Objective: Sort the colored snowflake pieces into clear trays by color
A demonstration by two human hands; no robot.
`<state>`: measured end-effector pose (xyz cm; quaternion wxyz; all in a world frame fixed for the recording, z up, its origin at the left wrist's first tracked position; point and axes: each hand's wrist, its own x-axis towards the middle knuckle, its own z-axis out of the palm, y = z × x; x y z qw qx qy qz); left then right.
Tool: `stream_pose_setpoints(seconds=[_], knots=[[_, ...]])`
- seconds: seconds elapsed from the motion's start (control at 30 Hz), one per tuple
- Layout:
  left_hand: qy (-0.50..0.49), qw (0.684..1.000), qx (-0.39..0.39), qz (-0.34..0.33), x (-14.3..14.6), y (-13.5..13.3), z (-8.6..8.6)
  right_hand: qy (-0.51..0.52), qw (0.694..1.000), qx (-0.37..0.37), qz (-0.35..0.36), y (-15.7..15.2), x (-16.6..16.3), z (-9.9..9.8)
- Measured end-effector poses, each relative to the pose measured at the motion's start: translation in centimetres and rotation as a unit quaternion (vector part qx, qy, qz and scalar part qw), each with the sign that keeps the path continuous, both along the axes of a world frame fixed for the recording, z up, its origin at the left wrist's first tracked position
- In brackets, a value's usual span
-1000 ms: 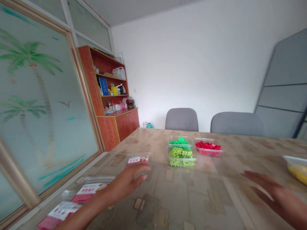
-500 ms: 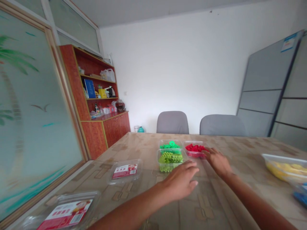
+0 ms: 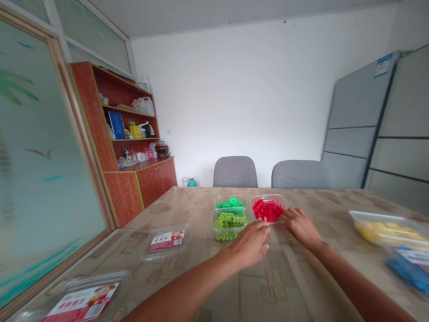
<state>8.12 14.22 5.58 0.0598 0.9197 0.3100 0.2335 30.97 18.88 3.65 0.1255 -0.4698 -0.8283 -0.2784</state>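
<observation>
A clear tub of red bricks (image 3: 268, 209) stands on the patterned table (image 3: 288, 281), tilted toward me. My right hand (image 3: 300, 226) touches its right front corner with curled fingers. My left hand (image 3: 250, 243) reaches its front left edge, fingers bent and close together. Left of it stand a tub of light green pieces (image 3: 229, 222) and, behind that one, a tub of dark green pieces (image 3: 231, 202).
Two clear lids with red labels (image 3: 166, 240) (image 3: 80, 302) lie at the left. A tub of yellow pieces (image 3: 389, 229) and a blue one (image 3: 410, 264) sit at the right. Two grey chairs (image 3: 235, 171) stand behind the table, a wooden cabinet (image 3: 134, 147) at the left.
Both hands have come in from the sides to the red tub. The tub has tipped up toward me. The view has swung to the right.
</observation>
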Motion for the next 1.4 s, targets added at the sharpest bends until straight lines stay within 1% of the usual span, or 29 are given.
stream_pose_setpoints(seconds=[0.2,0.3,0.37,0.5,0.6,0.67,0.77,0.83,0.97,1.03,1.13,1.27,1.33,1.4], knots=[[0.004,1.000,0.007,0.030,-0.4,1.3,-0.1,0.021,1.000,0.023,0.000,1.9,-1.1,1.0],[0.005,0.999,0.004,0.032,-0.9,1.0,-0.4,0.042,0.999,0.021,0.005,2.0,-1.2,1.2],[0.003,1.000,0.003,0.028,-1.1,0.5,-0.5,0.055,0.998,0.016,0.012,1.4,-1.0,1.0],[-0.008,1.000,0.008,0.018,-1.3,-0.8,-0.5,0.076,0.996,0.003,0.036,-1.3,0.3,0.2],[-0.016,0.999,0.020,0.020,-1.0,-1.6,-0.5,0.084,0.994,-0.020,0.064,-4.5,1.2,-0.1],[-0.019,0.999,0.023,0.022,-0.8,-2.0,-0.6,0.103,0.988,-0.046,0.102,-6.7,1.3,0.0],[-0.016,1.000,0.016,0.017,-0.7,-2.6,-0.7,0.146,0.970,-0.089,0.175,-9.7,0.5,0.3],[-0.004,1.000,0.007,-0.001,-0.8,-2.9,-0.7,0.159,0.959,-0.101,0.213,-11.0,-0.3,0.4],[0.037,0.998,-0.011,-0.052,-1.1,-3.0,-0.4,0.183,0.941,-0.128,0.254,-11.7,-1.9,0.5],[0.045,0.997,-0.019,-0.053,-1.1,-2.9,-0.4,0.206,0.935,-0.158,0.242,-11.4,-2.2,0.5],[0.042,0.998,-0.029,-0.040,-1.1,-2.7,-0.6,0.226,0.934,-0.200,0.194,-10.9,-2.2,0.9],[0.016,0.999,-0.038,-0.031,-1.9,-3.2,-1.0,0.237,0.929,-0.234,0.161,-10.6,-2.0,1.8],[-0.004,0.999,-0.035,-0.023,-2.6,-3.6,-1.0,0.254,0.930,-0.221,0.144,-10.4,-1.9,2.0],[-0.013,0.999,-0.025,-0.014,-3.3,-3.9,-1.0,0.273,0.938,-0.183,0.113,-9.9,-1.4,1.5]])
